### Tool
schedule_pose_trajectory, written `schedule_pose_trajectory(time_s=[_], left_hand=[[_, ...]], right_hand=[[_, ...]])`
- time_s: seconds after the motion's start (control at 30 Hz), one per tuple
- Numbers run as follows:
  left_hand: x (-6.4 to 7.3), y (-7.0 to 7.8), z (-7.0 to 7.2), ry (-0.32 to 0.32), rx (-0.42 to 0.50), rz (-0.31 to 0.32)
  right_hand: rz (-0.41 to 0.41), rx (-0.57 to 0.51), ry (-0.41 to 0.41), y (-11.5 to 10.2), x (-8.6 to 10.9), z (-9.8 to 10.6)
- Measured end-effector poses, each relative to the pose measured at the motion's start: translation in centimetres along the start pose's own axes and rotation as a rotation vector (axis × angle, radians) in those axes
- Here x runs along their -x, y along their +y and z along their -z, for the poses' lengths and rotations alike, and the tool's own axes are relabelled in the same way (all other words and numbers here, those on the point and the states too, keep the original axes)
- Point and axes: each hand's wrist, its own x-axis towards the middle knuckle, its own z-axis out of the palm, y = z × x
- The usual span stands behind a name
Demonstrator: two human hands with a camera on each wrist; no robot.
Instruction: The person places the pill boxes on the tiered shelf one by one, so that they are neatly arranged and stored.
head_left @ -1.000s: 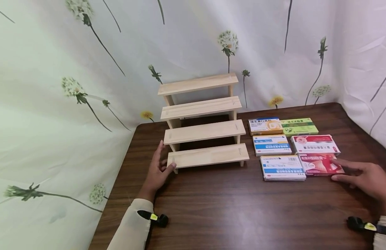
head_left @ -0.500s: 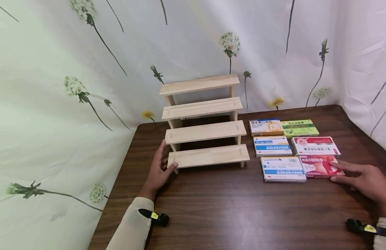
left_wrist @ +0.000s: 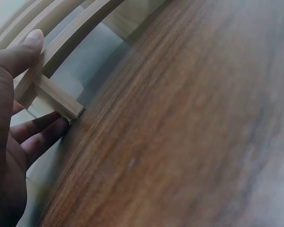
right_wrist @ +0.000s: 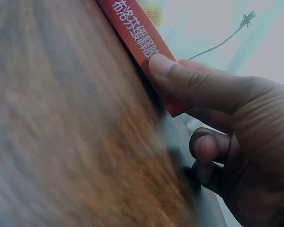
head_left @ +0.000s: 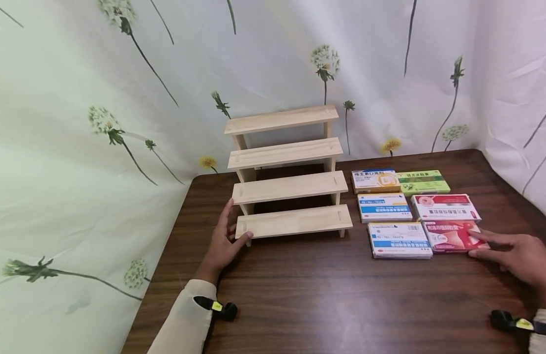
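A four-tier wooden step rack [head_left: 295, 221] stands at the centre back in the head view. My left hand [head_left: 221, 243] grips the left end of its lowest shelf; in the left wrist view the thumb [left_wrist: 31, 47] lies over the shelf edge while other fingers [left_wrist: 45, 132] reach round the end leg. On the right, my right hand [head_left: 522, 253] pinches the right end of a red medicine box [head_left: 449, 238]. The right wrist view has the thumb [right_wrist: 173, 75] on the long side of that box, with the lower fingers curled beneath.
Beside the red box lies a blue-and-white medicine box [head_left: 400, 241]. Behind are another blue-and-white box [head_left: 385, 207], a red-and-white box [head_left: 446, 207], an orange-and-white vitamin D box [head_left: 375, 182] and a green box [head_left: 424, 182]. A flower-print curtain [head_left: 273, 54] borders the brown table [head_left: 308, 300].
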Motion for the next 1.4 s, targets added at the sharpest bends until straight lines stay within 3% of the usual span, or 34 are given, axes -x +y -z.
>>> schedule_pose_trajectory(time_s=[0.37, 0.57, 0.77, 1.4], left_hand=[[0.0, -0.2, -0.3, -0.014, 0.001, -0.016], [0.1, -0.4, 0.1, -0.014, 0.010, 0.004], [0.1, -0.3, 0.3, -0.005, 0.000, 0.005], [-0.2, -0.5, 0.0, -0.014, -0.020, 0.001]], right_hand=[[0.011, 0.013, 0.046, 0.5, 0.1, 0.6], [0.014, 0.017, 0.019, 0.5, -0.1, 0.8], [-0.034, -0.015, -0.037, 0.4, -0.1, 0.9], [-0.053, -0.094, -0.057, -1.7, -0.3, 3.2]])
